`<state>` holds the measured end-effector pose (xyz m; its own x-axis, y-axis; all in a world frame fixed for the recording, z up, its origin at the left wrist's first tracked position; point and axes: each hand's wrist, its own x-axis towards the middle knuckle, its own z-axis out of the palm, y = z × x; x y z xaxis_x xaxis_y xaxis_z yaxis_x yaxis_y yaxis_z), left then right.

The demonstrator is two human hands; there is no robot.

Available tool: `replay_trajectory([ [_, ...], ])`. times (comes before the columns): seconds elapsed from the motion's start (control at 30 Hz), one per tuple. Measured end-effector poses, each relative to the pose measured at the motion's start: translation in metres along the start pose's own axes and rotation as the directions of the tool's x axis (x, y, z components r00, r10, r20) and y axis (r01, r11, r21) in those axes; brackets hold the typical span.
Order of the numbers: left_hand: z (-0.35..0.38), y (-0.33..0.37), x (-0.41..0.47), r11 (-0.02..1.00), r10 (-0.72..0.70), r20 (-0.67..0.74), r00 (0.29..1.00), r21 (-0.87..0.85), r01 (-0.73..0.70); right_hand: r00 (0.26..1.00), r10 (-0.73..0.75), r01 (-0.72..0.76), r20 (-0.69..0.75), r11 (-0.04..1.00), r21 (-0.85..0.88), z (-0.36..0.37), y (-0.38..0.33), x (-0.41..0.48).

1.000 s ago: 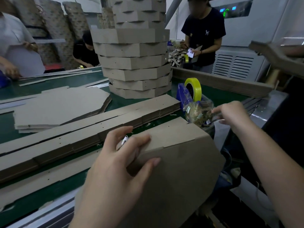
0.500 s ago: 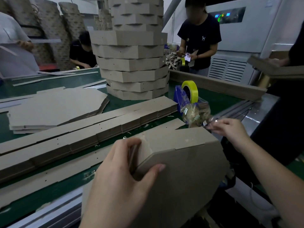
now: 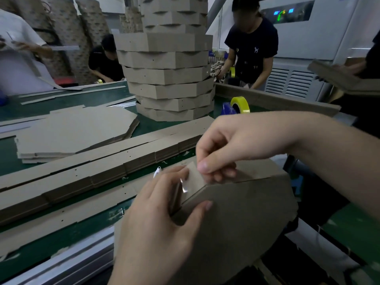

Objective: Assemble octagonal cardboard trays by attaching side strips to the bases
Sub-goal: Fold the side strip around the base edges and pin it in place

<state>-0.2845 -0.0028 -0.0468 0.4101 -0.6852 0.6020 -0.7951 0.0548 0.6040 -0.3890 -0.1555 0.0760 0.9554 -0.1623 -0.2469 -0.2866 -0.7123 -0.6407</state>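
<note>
Fingers [image 3: 207, 166] of the right hand [image 3: 236, 145] pinch the seam corner of the grey-brown octagonal cardboard tray [image 3: 246, 214], which the left hand [image 3: 160, 223] grips on edge at the near side of the green counter [image 3: 61, 243]; best to smooth the glossy clear tape [image 3: 184, 187] flat with strip ends butted.

No legible text, label or number on anything here.
</note>
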Motion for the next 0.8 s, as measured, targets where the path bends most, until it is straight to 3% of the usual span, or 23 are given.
replay_trajectory([
  [0.23, 0.001, -0.003, -0.005, 0.998, -0.028, -0.073, 0.997, -0.063, 0.024, 0.983, 0.155, -0.138, 0.103, 0.978, -0.155, -0.005, -0.017, 0.018],
  [0.53, 0.004, -0.008, -0.003, 0.973, 0.214, -0.092, 0.972, -0.067, -0.22, 0.96, 0.241, -0.207, 0.144, 0.954, -0.218, -0.01, -0.008, 0.023],
  [0.77, 0.009, -0.011, 0.0, 0.977, 0.208, -0.065, 0.976, -0.031, -0.21, 0.86, 0.437, -0.368, 0.264, 0.889, -0.272, -0.022, 0.001, 0.026],
  [0.8, 0.009, -0.01, 0.0, 0.978, 0.204, -0.063, 0.977, -0.032, -0.206, 0.857, 0.464, -0.398, 0.225, 0.872, -0.284, -0.022, 0.001, 0.028],
])
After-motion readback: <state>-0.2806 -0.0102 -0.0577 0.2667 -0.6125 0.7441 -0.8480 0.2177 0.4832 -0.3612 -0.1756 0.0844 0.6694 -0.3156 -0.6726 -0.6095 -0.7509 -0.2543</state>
